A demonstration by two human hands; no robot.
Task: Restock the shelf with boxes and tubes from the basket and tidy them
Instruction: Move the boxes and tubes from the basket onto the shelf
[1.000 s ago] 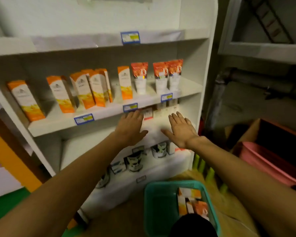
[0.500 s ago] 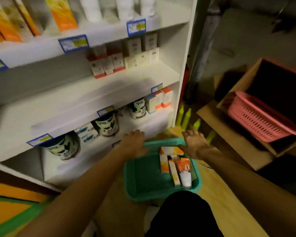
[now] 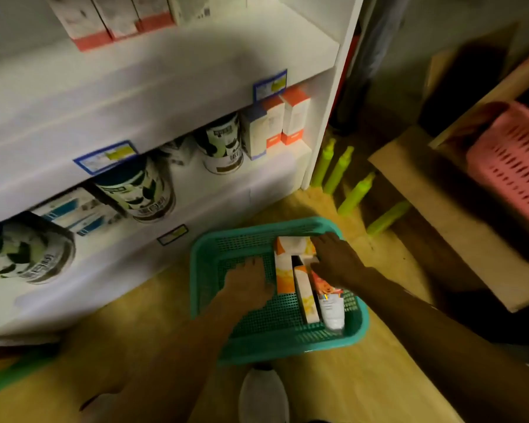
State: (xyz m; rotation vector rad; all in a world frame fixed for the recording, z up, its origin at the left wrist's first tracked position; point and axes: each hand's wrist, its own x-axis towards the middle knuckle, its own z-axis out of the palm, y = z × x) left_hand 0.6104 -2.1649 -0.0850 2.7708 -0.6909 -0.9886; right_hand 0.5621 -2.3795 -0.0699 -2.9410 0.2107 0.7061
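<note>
We reach both hands into the teal basket (image 3: 353, 329) on the floor, lower centre of the frame. Our left hand (image 3: 248, 282) rests flat on the mesh bottom, fingers relaxed; our right hand (image 3: 333, 261) lies on the orange-and-white boxes (image 3: 284, 273), grip unclear. A tube (image 3: 329, 303) lies beside them. The white shelf (image 3: 135, 96) fills the upper left.

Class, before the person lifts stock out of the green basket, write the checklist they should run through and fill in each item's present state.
1. Green basket flat on the floor: ok.
2. Stock left: orange boxes and tube: ok.
3. Right hand on the boxes: ok.
4. Right hand's grip closed: cannot tell.
5. Left hand holding anything: cannot tell.
6. Room on the orange-box shelf: cannot tell, out of view.
</note>
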